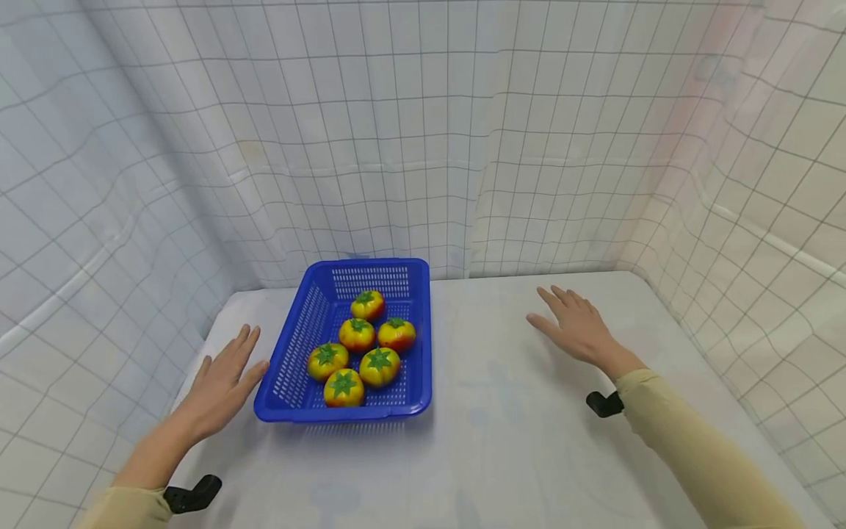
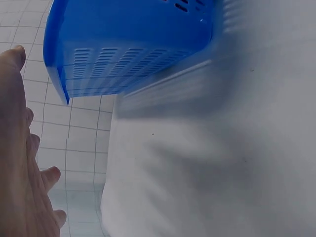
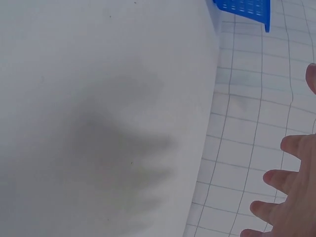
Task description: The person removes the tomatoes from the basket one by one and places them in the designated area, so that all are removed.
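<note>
In the head view a blue plastic basket stands left of centre on a white table. Several yellow-and-red tomatoes with green star-shaped tops lie in it. Just left of the basket is my left hand, fingers extended and holding nothing; whether its thumb touches the rim I cannot tell. Farther off on the right, my right hand hovers over the table with its fingers spread, also holding nothing. The left wrist view has the basket's slotted side beside the left hand.
White cloth with a dark grid hangs behind the table and along both sides. Bare white tabletop lies between the basket and the right hand. A black wrist device is on the left wrist, another on the right.
</note>
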Available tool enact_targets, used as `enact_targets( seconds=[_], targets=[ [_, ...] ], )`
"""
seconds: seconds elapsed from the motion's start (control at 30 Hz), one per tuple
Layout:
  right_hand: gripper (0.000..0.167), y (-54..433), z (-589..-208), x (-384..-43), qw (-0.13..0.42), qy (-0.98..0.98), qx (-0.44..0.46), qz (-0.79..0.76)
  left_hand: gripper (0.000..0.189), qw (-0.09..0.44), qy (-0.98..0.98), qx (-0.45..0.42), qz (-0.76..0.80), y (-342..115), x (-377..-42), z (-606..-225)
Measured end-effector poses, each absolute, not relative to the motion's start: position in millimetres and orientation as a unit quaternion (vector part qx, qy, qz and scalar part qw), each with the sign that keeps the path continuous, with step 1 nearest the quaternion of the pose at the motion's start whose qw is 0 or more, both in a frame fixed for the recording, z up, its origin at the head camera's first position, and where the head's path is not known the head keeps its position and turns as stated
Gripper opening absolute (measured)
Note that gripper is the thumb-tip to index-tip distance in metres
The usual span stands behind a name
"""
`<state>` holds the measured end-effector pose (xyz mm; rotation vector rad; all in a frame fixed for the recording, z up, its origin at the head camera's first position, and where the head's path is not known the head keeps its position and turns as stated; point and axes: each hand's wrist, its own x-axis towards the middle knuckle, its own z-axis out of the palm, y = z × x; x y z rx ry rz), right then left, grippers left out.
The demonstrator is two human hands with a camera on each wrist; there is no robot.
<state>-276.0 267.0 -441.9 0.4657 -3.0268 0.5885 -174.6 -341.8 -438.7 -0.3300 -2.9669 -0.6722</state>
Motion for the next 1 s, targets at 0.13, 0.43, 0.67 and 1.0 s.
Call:
enact_targets(
  seconds=[0.13,0.43,0.67,1.0],
  targets=[
    [0.081,254,-441,-278,0.018,-0.966,0.167,0.198,0.069,0.040,-0.958,-0.124,-0.255,-335,-162,-441],
    [0.080,224,-439,-283,0.017,-0.959,0.198,0.203,0.068,0.021,-0.932,-0.145,-0.332,-321,-136,-445],
    [0.079,202,-434,-284,0.016,-0.952,0.222,0.212,0.067,0.021,-0.932,-0.143,-0.333,-311,-121,-453],
    [0.079,176,-425,-290,0.017,-0.946,0.247,0.210,0.060,0.037,-0.935,-0.113,-0.335,-300,-106,-458]
  ],
)
